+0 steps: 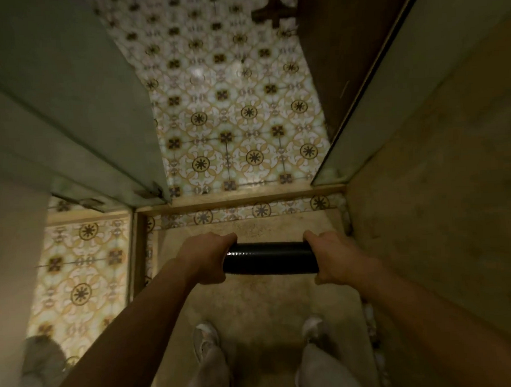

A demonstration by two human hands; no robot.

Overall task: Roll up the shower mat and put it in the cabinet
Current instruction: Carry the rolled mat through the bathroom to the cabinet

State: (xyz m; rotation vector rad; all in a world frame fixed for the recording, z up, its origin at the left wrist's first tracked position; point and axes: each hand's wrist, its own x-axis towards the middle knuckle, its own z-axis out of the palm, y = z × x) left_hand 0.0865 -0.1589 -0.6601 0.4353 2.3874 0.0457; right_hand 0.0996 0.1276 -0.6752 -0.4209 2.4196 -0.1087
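Note:
The shower mat [269, 257] is a tight black roll, held level in front of me above the beige shower floor. My left hand [207, 259] is closed around its left end and my right hand [339, 258] around its right end. Both ends of the roll are hidden inside my fists. No cabinet can be made out for certain in this view.
I stand in a narrow shower stall, my feet [207, 339] in pale shoes on the beige floor [263, 305]. A glass door [75, 120] stands open on the left and a glass panel [363, 119] on the right. Beyond the raised threshold [240, 200] lies patterned tile floor [232, 111]. A dark wooden surface [333, 59] stands far right.

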